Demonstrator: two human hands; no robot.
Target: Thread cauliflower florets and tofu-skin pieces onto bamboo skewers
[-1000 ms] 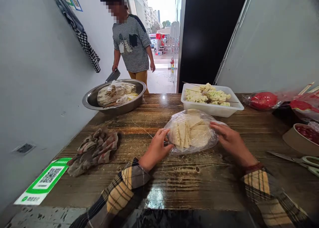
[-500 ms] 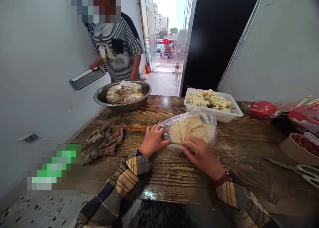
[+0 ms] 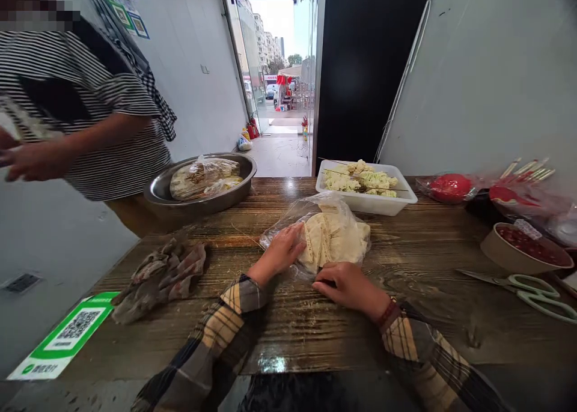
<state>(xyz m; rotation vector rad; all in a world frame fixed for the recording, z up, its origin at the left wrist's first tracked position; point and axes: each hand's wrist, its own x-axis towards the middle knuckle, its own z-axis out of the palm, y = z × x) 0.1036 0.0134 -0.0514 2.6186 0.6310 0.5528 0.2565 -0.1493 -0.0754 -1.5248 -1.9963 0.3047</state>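
Observation:
A clear plastic bag (image 3: 300, 211) lies on the wooden table in front of me, holding a stack of thin, pale flat pieces (image 3: 336, 238) with rounded edges. On the bag's left side rests my left hand (image 3: 280, 253), its fingers stretched out against the plastic and the pale pieces. My right hand (image 3: 351, 287) is at the near edge of the bag, with curled fingers and the thumb closed on the plastic there. Its fingertips are partly hidden.
Behind the bag stands a white tray (image 3: 372, 203) of skewered cauliflower. A metal basin (image 3: 202, 206) with bagged food is at left, a rag (image 3: 166, 274) nearer. Scissors (image 3: 518, 289) and a paper bowl (image 3: 505, 253) lie right. A person in stripes (image 3: 121, 160) stands left.
The view has turned slightly right. The person has come nearer on the left, and their metal tray is out of sight. My hands have shifted a little on the bag; the plastic now lies differently.

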